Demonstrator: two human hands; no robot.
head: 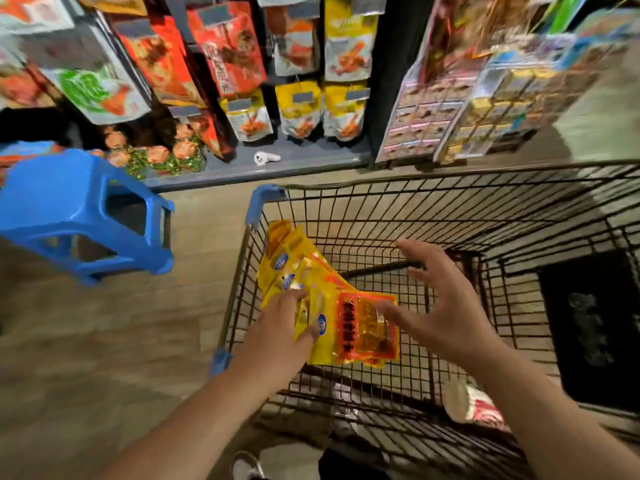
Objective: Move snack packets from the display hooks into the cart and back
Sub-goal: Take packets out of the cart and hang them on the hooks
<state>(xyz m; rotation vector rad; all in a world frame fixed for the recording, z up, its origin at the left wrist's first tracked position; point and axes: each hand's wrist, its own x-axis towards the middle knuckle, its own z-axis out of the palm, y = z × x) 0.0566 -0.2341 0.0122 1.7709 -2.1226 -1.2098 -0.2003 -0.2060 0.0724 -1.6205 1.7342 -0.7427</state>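
Several yellow snack packets (311, 285) lie fanned against the left wall inside the black wire cart (450, 216). My left hand (277, 327) grips the nearest packets, thumb on the front one and fingers over the packet behind. My right hand (446, 306) hovers beside them with fingers spread, its thumb at the right edge of the front packet; it holds nothing. More snack packets (346, 39) hang on the display hooks (298, 84) above the cart.
A blue plastic stool (83, 216) stands on the floor left of the cart. A grey shelf base (311, 157) holds a small white object (265, 158). A rack of small boxes (467, 109) stands at right. A white cup-shaped item (467, 403) lies near the cart's near end.
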